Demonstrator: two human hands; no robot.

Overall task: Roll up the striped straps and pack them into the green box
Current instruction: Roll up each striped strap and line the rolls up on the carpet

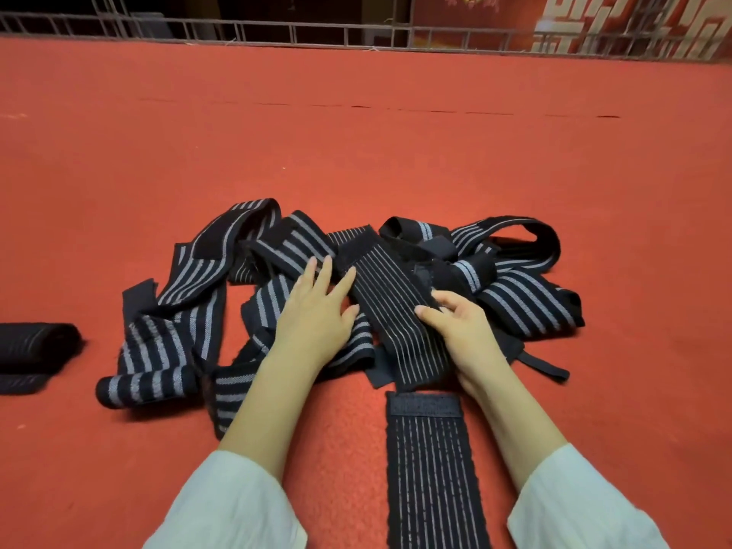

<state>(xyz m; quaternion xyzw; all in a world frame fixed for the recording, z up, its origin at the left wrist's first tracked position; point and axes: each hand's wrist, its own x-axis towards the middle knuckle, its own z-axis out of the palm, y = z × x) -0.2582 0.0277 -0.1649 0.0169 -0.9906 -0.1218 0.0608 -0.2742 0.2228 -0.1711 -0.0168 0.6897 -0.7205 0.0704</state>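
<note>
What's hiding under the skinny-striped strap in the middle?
The thin-striped strap lies on a pile of wide-striped straps, which poke out around it. Whatever sits right beneath its middle is covered.

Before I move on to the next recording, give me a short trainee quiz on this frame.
1. True or false: the left hand lies open, fingers straight, on the pile of straps.
2. What does the right hand hold? A: the edge of the thin-striped strap atop the pile. B: a wide-striped strap. C: nothing.
3. Fill in: the rolled strap lies on the carpet to the pile's ___ in view.
Key: 1 true; 2 A; 3 left.
</note>
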